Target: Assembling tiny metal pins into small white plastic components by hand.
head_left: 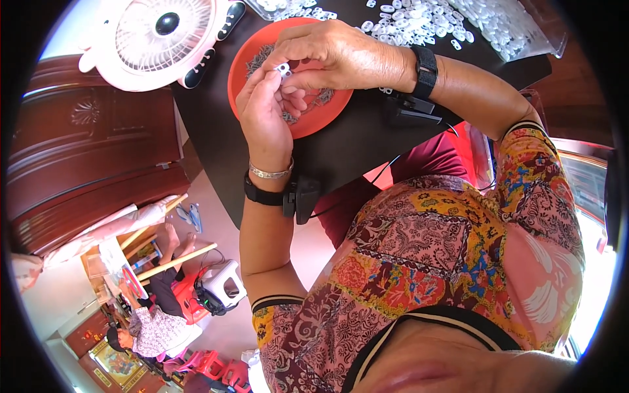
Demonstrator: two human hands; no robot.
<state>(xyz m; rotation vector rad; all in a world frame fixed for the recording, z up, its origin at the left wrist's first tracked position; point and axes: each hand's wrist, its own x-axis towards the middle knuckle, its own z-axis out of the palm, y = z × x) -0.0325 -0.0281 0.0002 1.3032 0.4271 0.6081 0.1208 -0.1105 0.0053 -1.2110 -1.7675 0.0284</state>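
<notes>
A small white plastic piece with dark holes (283, 69) is pinched between the fingertips of my left hand (265, 108). My right hand (321, 56) meets it from the other side, its fingers closed against the same piece. Whether the right fingers also hold something smaller is hidden. Both hands are over a round orange-red basin (331, 116), which contains many small grey metal pieces (257, 62), apparently screws.
Loose white plastic pieces (419, 23) are heaped beyond the basin on the dark table (216, 141). A clear bag of similar pieces (508, 29) lies far right. A white fan (164, 33) stands at left. Another person (157, 331) sits lower left.
</notes>
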